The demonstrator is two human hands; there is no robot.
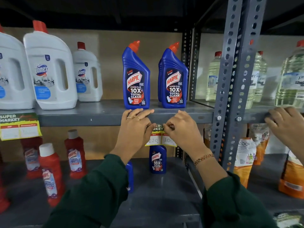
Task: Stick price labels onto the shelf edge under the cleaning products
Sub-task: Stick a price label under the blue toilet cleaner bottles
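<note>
A yellow price label [160, 140] with "120" and "100" written in its white boxes hangs from the grey shelf edge [92, 120], below two blue Harpic bottles [136, 79]. My left hand [135, 129] holds the label's left side, its fingers lying flat along the shelf edge. My right hand [181, 129] pinches the label's top right corner against the edge. Both hands cover the label's upper part. A second label [19, 127] is stuck on the same edge at the far left, under white Domex jugs [49, 68].
Another person's hand [287, 125] rests on the shelf edge at far right, past the perforated grey uprights [230, 89]. Red bathroom cleaner bottles [74, 153] and a small blue Harpic bottle [157, 159] stand on the lower shelf. Clear bottles and orange pouches fill the right bay.
</note>
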